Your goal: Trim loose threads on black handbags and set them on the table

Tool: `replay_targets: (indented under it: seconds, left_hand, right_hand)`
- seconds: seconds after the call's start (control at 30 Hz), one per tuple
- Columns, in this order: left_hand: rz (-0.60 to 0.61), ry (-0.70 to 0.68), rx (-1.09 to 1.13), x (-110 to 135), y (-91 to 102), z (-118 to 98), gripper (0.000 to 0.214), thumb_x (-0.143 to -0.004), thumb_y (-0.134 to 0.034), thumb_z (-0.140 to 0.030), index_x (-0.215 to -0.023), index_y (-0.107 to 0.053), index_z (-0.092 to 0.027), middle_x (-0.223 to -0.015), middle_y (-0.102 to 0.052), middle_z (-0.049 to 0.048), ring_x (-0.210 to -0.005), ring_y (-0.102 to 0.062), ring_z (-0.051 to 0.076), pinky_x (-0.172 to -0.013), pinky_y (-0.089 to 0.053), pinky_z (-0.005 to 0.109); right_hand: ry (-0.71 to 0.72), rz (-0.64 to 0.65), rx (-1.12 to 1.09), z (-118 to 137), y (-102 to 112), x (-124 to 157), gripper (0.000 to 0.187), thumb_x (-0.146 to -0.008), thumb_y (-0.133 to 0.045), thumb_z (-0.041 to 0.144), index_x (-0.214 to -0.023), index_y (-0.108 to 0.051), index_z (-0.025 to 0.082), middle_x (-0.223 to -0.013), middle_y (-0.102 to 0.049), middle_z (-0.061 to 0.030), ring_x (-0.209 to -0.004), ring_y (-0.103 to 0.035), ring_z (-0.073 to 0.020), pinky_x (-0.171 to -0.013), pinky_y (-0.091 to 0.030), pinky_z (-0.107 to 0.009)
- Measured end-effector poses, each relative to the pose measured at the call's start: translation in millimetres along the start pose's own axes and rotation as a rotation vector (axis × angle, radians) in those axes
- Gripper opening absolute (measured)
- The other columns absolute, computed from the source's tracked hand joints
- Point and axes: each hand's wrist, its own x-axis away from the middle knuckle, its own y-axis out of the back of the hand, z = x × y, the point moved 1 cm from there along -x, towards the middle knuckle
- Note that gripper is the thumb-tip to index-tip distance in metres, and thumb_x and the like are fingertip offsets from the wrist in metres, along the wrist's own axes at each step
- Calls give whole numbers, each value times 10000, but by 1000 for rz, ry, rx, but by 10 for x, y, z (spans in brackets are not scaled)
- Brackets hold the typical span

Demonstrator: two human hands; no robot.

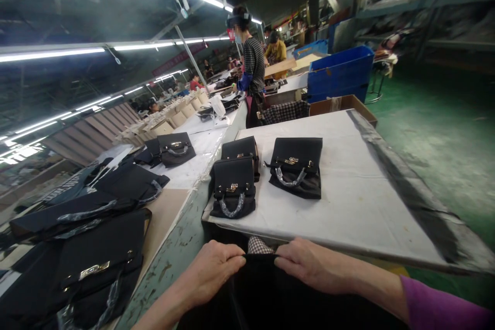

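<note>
My left hand (211, 270) and my right hand (305, 265) pinch the top edge of a black piece (263, 294), held low in front of me. It is too dark to tell whether this is a bag or loose fabric. Beyond it, black handbags lie on a white-covered table: one handbag (234, 185) at the left overlaps another (242, 147), and a third handbag (296, 165) lies apart to the right. Each has gold-coloured hardware; the handles of the front and right ones show clear plastic wrap.
On the left bench, a larger black handbag (96, 263) lies near me, with more black bags (131, 183) behind it. Pale bags (178, 113) stand in a row farther off. A person in a striped top (253, 62) stands near blue bins (340, 75).
</note>
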Motion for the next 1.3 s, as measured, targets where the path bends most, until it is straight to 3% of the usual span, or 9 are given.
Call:
replay_targets:
  seconds: [0.1,0.23,0.37,0.57,0.73,0.87,1.0,1.1,1.3]
  left_hand:
    - [9,-33,10,-31,25,10,292,-890,-496,-285,-666,-647,-175,-576,-468,-50,-581,-455,116,-547,-272,218]
    - [-22,-34,12,-96,18,22,298,-885,-498,-277,-732,-725,-157,-626,-586,-28,-616,-512,137,-590,-320,233]
    - [-25,-26,64,-74,29,57,287,-877,-527,-299,-887,-783,-170,-747,-705,-2,-712,-589,170,-659,-378,245]
    - [-80,81,241,58,93,187,309,-857,-552,-293,-997,-764,-116,-806,-731,28,-728,-609,177,-669,-421,258]
    - [-125,118,418,238,-36,175,437,-781,-579,-146,-1211,-656,-118,-1091,-734,65,-974,-641,219,-849,-481,299]
    - [-196,173,504,605,-286,108,663,-705,-695,-133,-1347,-533,-169,-1242,-678,70,-1120,-600,256,-971,-457,340]
    - [-274,315,604,1103,-565,-11,393,-838,-662,-323,-1206,-610,-193,-1047,-731,34,-975,-659,241,-829,-503,301]
    - [-363,392,496,1405,-737,-148,306,-923,-548,-453,-1019,-668,-189,-951,-732,32,-878,-658,225,-741,-494,269]
    - [-608,372,410,1586,-976,-321,336,-977,-457,-426,-828,-664,-208,-868,-675,42,-824,-624,203,-750,-465,243]
  right_hand:
    - [-21,54,-8,-43,72,72,340,-980,-396,273,-761,-630,159,-631,-536,17,-551,-459,-120,-534,-323,-244]
    - [-57,189,-108,-112,154,-27,199,-857,-529,205,-946,-701,162,-776,-663,-9,-650,-562,-149,-565,-410,-231]
    - [63,254,-165,-84,125,-291,417,-828,-622,288,-1228,-652,172,-1049,-701,-29,-864,-626,-174,-726,-481,-225]
    - [-18,258,34,259,76,-555,254,-878,-508,260,-864,-731,139,-695,-663,-11,-577,-547,-133,-503,-381,-215]
    - [-89,196,310,575,161,-568,268,-866,-507,170,-866,-754,65,-831,-735,-165,-730,-675,-248,-593,-434,-285]
    - [-124,143,458,623,104,-495,306,-910,-474,164,-955,-748,35,-940,-737,-252,-868,-710,-337,-678,-475,-347]
    - [-132,120,507,547,23,-416,317,-948,-458,196,-964,-738,47,-970,-738,-260,-921,-710,-363,-713,-480,-372]
    - [-131,110,519,513,-4,-360,323,-967,-448,219,-953,-728,58,-978,-739,-254,-935,-705,-365,-722,-471,-376]
    - [-123,82,503,467,-54,-293,347,-995,-403,256,-911,-706,107,-961,-741,-204,-925,-701,-322,-739,-450,-353]
